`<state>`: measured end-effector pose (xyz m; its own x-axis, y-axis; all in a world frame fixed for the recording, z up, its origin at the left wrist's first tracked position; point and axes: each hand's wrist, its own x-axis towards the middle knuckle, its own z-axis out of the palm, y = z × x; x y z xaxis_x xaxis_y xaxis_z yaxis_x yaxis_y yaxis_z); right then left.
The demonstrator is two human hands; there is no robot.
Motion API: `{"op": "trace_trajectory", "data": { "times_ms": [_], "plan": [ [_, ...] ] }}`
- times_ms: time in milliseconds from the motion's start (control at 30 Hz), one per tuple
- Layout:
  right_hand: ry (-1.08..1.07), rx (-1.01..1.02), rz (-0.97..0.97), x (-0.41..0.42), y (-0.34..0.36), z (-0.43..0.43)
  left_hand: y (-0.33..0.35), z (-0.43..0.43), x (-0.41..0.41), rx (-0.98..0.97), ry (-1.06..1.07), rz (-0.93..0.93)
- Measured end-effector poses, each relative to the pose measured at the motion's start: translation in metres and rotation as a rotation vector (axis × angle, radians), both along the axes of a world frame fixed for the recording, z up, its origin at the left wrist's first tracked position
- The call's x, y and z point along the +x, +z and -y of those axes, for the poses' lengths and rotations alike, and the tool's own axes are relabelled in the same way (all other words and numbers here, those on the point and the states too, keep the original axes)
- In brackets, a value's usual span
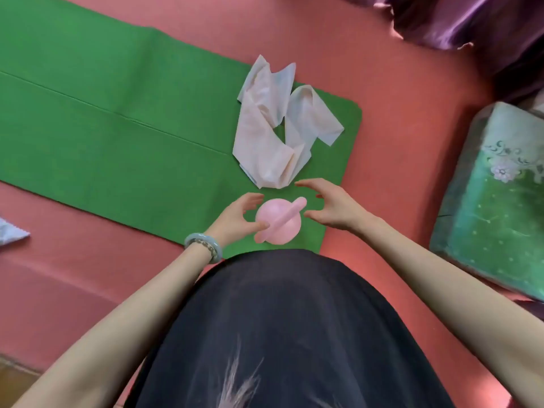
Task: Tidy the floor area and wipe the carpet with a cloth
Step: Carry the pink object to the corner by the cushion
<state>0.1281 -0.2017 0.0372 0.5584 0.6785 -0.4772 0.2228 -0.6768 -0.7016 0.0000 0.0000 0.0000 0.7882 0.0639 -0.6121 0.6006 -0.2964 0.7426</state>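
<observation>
The only marks that might have been lettering or a picture were the pale streaks on your dark garment (279, 334), and the frame's lower edge cut them off, so they could not be read. The green cushion (494, 207) to your right carried a white floral scroll pattern rather than words. The white cloth (273, 128) lay crumpled and twisted on the near right end of the green mat (117, 113), just beyond your fingertips and touched by neither hand. The mat itself lay flat on the pink-red floor covering (397, 113). Closer to you on the same mat sat a round pink object (278, 220) with a bar across its top; what it was could not be made out. Your left hand (238, 217), with a pale bracelet (203, 245) on its wrist, curved beside it. The thumb met the object's edge while green showed between the fingers and the object, so the hand had no closed hold. Your right hand (329, 207) hovered on the other side with its fingers spread wide and bent, holding nothing and clear of the object. Purple fabric (471, 22) bunched at the top right, partly out of view. A white packet (11, 234) was cut off by the left edge, and your garment hid the mat's nearest edge.
</observation>
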Motion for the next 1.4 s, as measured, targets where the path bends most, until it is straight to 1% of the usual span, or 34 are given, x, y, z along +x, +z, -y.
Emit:
{"op": "trace_trajectory", "data": {
  "times_ms": [133,233,333,433,567,700,800,867,967,1067,1267,1400],
  "plan": [
    [0.142,-0.103,0.026,-0.003,-0.046,-0.003,-0.035,0.013,0.004,-0.036,-0.101,-0.033],
    [0.196,-0.103,0.064,-0.005,-0.073,-0.005,-0.058,0.021,0.002,-0.070,-0.152,-0.059],
    [0.233,-0.088,0.131,-0.002,-0.084,-0.008,-0.068,0.023,0.003,0.033,-0.233,-0.065],
    [0.226,-0.075,0.172,-0.002,-0.090,-0.015,-0.067,0.028,0.003,0.097,-0.259,-0.060],
    [0.269,-0.123,0.190,-0.008,-0.084,-0.014,-0.057,0.031,-0.002,0.141,-0.274,-0.070],
    [0.142,-0.055,0.200,-0.021,-0.058,-0.001,-0.025,0.028,0.001,0.182,-0.254,-0.056],
    [0.057,-0.023,0.210,-0.029,-0.012,0.006,0.027,0.028,0.004,0.203,-0.271,-0.031],
    [0.030,-0.012,0.207,-0.034,0.030,0.008,0.071,0.028,0.003,0.210,-0.265,-0.035],
    [-0.017,0.006,0.210,-0.040,0.105,0.011,0.149,0.029,0.001,0.203,-0.259,-0.025],
    [-0.085,0.011,0.215,-0.044,0.193,0.017,0.238,0.030,0.005,0.199,-0.295,-0.001],
    [-0.173,0.022,0.258,-0.059,0.355,0.031,0.402,0.030,0.011,0.225,-0.483,0.070],
    [-0.274,0.039,0.285,-0.076,0.454,0.045,0.496,0.040,0.011,0.272,-0.613,0.111]
  ]
}}
